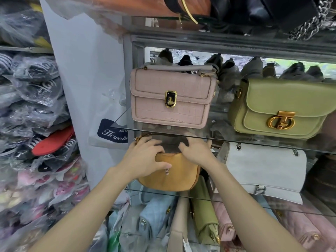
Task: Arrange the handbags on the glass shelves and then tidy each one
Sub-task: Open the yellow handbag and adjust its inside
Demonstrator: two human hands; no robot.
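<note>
A rounded tan handbag stands on the lower glass shelf at its left end. My left hand grips the bag's top left, thumb curled across its front. My right hand rests on the bag's top right with fingers spread under the upper glass shelf. On that upper shelf stand a pink handbag with a gold clasp and an olive-green handbag. A white handbag with a chain strap stands right of the tan one.
Stacks of plastic-wrapped slippers fill the left side. More bags in blue, green and pink lie packed below the lower shelf. Dark bags and a chain sit on the top shelf. A dark brown bag stands at far right.
</note>
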